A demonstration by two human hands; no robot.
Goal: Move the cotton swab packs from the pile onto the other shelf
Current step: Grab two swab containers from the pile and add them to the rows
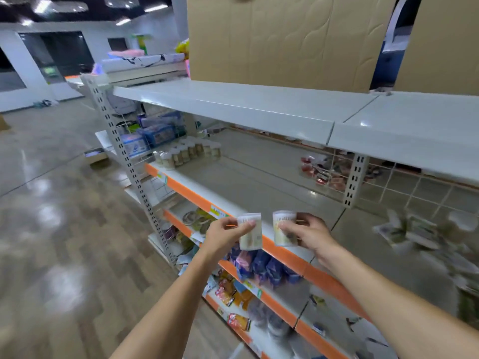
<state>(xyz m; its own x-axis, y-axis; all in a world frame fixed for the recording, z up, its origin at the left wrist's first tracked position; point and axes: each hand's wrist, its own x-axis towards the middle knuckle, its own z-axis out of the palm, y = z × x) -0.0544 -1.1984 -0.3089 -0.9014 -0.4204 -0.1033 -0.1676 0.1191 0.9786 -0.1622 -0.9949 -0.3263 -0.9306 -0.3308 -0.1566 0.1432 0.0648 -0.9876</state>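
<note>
My left hand (225, 233) grips a clear round cotton swab pack (249, 233) in front of the orange shelf edge. Just to its right, my right hand (309, 234) holds a second cotton swab pack (283, 228) upright. Both packs hang in the air in front of the middle shelf (259, 182). At the far left end of that shelf, several swab packs (191, 151) stand in rows. A blurred pile of packs (425, 234) lies on the shelf section to the right.
A white upper shelf (233, 104) overhangs the middle one, with cardboard sheets (282, 40) on it. Lower shelves hold snack bags (233, 291) and blue packets (264, 265). A wire grid (388, 182) backs the shelf. Glossy floor (59, 203) spreads to the left.
</note>
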